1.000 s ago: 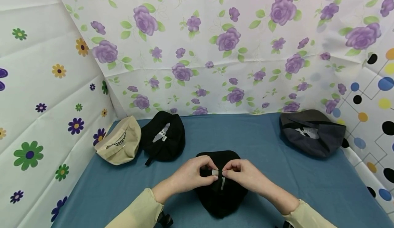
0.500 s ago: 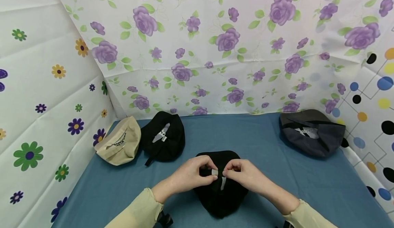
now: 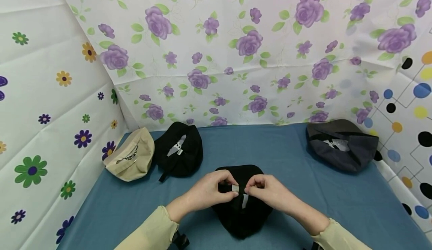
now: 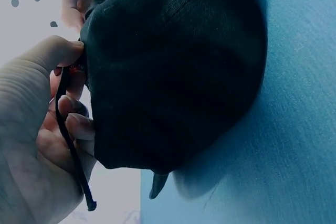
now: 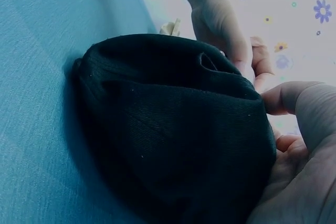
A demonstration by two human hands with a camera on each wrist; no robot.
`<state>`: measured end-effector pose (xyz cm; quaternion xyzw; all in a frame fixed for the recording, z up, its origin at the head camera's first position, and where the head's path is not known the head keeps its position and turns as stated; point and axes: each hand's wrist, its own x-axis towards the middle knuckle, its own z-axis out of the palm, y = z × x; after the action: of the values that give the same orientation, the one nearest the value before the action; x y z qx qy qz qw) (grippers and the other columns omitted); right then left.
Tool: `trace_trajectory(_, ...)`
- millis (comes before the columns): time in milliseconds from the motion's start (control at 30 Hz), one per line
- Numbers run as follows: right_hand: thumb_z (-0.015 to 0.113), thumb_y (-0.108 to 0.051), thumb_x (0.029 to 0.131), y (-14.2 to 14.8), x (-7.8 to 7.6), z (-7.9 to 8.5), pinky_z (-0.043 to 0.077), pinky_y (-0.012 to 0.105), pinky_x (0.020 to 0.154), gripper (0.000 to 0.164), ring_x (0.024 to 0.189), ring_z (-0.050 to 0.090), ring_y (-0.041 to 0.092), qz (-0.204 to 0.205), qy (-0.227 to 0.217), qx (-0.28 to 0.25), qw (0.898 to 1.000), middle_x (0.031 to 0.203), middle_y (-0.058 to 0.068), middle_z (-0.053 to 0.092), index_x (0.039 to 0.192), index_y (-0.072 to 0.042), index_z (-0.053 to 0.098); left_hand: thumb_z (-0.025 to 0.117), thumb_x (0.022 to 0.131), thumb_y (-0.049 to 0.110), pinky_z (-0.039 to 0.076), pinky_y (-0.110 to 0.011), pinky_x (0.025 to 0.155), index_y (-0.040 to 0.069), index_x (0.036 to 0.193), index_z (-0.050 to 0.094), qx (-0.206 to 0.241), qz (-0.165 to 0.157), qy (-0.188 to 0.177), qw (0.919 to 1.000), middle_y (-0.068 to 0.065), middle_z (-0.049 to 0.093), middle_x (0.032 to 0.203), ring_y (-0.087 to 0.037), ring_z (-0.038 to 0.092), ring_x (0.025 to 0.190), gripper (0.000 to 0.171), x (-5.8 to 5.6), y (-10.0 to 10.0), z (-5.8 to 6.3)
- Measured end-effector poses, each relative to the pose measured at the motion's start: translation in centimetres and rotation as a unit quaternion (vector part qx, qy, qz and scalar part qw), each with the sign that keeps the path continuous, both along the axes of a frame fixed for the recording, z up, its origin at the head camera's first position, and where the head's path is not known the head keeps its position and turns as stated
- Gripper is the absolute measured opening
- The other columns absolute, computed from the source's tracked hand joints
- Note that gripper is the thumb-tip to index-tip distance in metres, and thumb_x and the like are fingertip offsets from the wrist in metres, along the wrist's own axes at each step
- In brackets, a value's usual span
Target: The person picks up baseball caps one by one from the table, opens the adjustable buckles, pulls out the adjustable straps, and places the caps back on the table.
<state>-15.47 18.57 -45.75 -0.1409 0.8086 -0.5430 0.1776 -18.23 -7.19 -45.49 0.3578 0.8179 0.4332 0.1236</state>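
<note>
A black fabric cap (image 3: 241, 220) sits at the front middle of the blue table, between both hands. My left hand (image 3: 210, 190) pinches the cap's black strap, with a small silvery clasp (image 3: 235, 189) showing at the fingertips. In the left wrist view, a thin strap end (image 4: 73, 156) hangs down past the palm. My right hand (image 3: 270, 192) pinches the cap close beside the clasp, thumb and forefinger together; what exactly lies between them I cannot tell. A pale label (image 3: 245, 201) shows just below the fingertips. In the right wrist view, the cap's rounded crown (image 5: 184, 140) fills the middle.
At the back left, a beige cap (image 3: 135, 156) with dark lettering stands beside another black cap (image 3: 190, 152). A dark grey cap (image 3: 357, 152) lies at the back right. Flower-patterned cloth (image 3: 216, 55) walls the back of the blue table (image 3: 290, 145).
The fingertips of the two hands have drawn very slightly apart over the cap. The cap and the other caps stay where they were.
</note>
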Motion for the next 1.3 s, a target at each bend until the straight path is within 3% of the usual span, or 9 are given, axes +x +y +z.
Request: trace_trajectory(1300,0.066,-0.019,0.099,-0.02,-0.1,-0.19,0.041,0.028,0.06,0.014,0.065,0.047,0.014,-0.01,-0.004,-0.002,1.0,0.073,0.002,0.06,0.1,-0.007,0.074,0.077,0.095,0.023,0.052,-0.026,0.074,0.032,0.108,0.066,0.002,0.003,0.001,1.0,0.016,0.063,0.104,-0.006,0.06,0.087,0.019,-0.12,-0.3,-0.02)
